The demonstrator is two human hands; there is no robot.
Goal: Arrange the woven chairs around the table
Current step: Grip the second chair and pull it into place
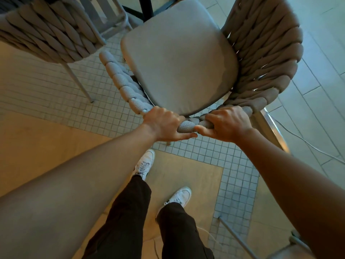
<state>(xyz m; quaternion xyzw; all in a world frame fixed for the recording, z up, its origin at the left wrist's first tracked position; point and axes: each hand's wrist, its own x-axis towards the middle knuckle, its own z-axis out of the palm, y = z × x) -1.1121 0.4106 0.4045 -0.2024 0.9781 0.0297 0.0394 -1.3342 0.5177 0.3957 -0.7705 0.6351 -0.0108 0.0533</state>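
Note:
A woven chair [179, 60] with a grey seat cushion and a thick braided rope backrest stands right in front of me, seat facing away toward the dark table leg [147, 8] at the top. My left hand [164, 126] grips the top of the backrest rim from above. My right hand [226, 123] grips the same rim just beside it, thumbs almost touching. A second woven chair [46, 28] stands at the upper left, its back toward me.
The floor is small square mosaic tile bordered by larger beige slabs. A white cable [306, 141] runs across the floor at the right. A metal chair leg [237, 238] shows at the bottom right. My feet in white shoes stand just behind the chair.

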